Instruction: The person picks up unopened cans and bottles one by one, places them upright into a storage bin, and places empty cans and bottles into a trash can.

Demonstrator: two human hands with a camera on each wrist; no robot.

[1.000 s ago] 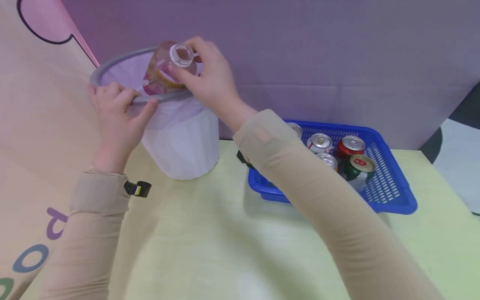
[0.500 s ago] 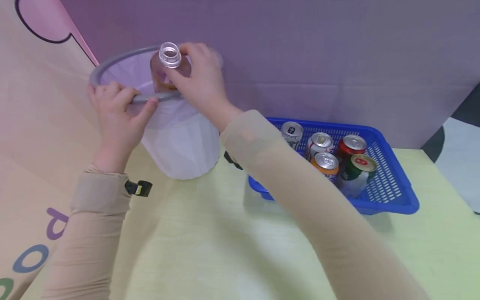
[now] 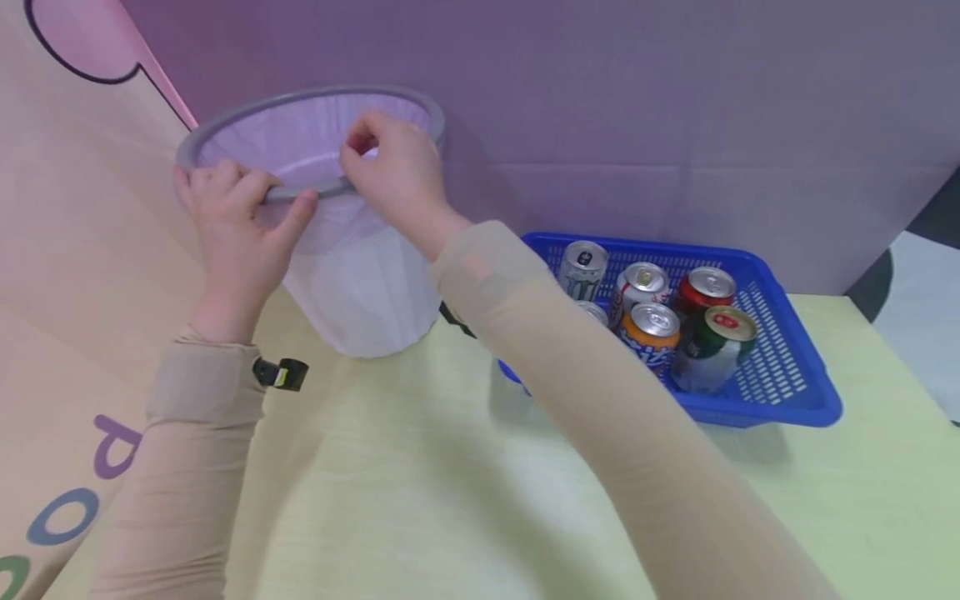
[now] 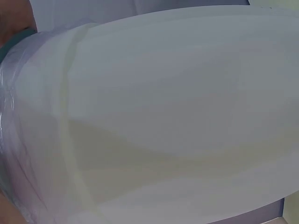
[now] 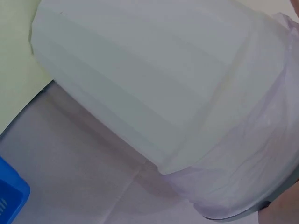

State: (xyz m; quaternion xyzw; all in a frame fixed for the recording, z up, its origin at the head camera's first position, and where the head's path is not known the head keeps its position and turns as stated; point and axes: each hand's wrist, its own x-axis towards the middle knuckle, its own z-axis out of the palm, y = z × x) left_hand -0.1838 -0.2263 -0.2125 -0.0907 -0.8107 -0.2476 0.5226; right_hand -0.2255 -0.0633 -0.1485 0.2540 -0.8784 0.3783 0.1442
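A tall white waste bin point(image 3: 360, 283) with a grey rim and a clear liner bag stands at the back left. My left hand point(image 3: 232, 204) grips its near rim, fingers over the edge and thumb outside. Above the right part of the rim is my right hand point(image 3: 397, 162), thumb and index finger curled into a ring. Nothing shows inside that ring but the liner behind it; its other fingers are hidden. No bottle is visible, and the bottom of the bin is out of sight. The bin's wall fills most of the left wrist view point(image 4: 177, 93) and the right wrist view point(image 5: 140, 70).
To the right, a blue plastic basket point(image 3: 813, 392) holds several drink cans, among them a green can point(image 3: 712, 354), an orange can point(image 3: 648, 333) and a red can point(image 3: 705, 287). Behind the pale table point(image 3: 420, 483) rises a purple-grey panel point(image 3: 600, 108).
The clear plastic bottle that my right hand held over the bin has gone from view. That hand has come slightly lower, with its fingers curled. My left hand stays on the rim.
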